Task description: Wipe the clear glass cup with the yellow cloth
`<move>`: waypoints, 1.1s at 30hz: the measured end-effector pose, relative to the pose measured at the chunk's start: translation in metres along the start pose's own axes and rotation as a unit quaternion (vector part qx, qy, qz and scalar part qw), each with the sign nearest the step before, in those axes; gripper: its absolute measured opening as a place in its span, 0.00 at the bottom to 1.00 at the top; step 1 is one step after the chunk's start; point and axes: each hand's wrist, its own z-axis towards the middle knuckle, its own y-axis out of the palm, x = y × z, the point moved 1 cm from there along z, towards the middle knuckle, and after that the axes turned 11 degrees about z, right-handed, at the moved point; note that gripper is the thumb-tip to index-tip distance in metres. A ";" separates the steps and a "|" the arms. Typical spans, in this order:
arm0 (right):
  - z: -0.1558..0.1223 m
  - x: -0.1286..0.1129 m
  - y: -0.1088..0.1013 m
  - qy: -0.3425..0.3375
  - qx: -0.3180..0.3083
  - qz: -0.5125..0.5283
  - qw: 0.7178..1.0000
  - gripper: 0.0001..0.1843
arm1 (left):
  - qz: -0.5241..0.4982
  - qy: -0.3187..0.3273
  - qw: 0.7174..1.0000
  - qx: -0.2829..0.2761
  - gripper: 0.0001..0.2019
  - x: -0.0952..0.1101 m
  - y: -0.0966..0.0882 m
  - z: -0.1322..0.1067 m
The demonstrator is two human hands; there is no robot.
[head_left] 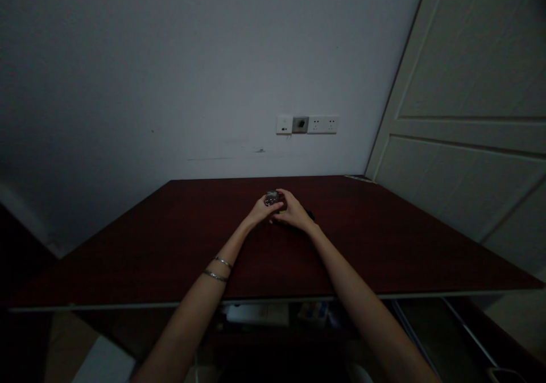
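Observation:
A small, shiny, see-through or metallic object (272, 199) is between my hands above the middle of the dark red table; its kind is too small and dim to tell. My left hand (259, 211) is closed around its left side, thumb pointing right across the near side. From the right, my right hand (295, 212) curves around the same object, its fingertips at the top and its thumb lower down. A tiny yellowish patch (282, 212) shows between the hands. Beside my right wrist lies a small black thing (310, 215), partly hidden.
The dark red tabletop (170, 246) reaches back to a pale wall with sockets (323, 124). A panelled white door (473, 87) stands at the right. Below the front edge, an open space holds a white box-like item (258, 313) and other dim things.

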 end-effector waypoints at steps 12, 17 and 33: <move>0.004 0.018 -0.002 0.149 0.103 0.093 0.979 0.34 | -0.018 0.067 0.990 -0.120 0.40 0.002 -0.010 -0.005; 0.005 0.008 -0.002 0.163 0.063 0.125 0.977 0.29 | -0.024 0.077 0.995 -0.061 0.41 0.001 -0.002 -0.004; 0.008 0.003 -0.023 0.111 0.077 0.006 0.991 0.21 | 0.074 0.071 0.979 0.176 0.34 -0.011 -0.008 0.007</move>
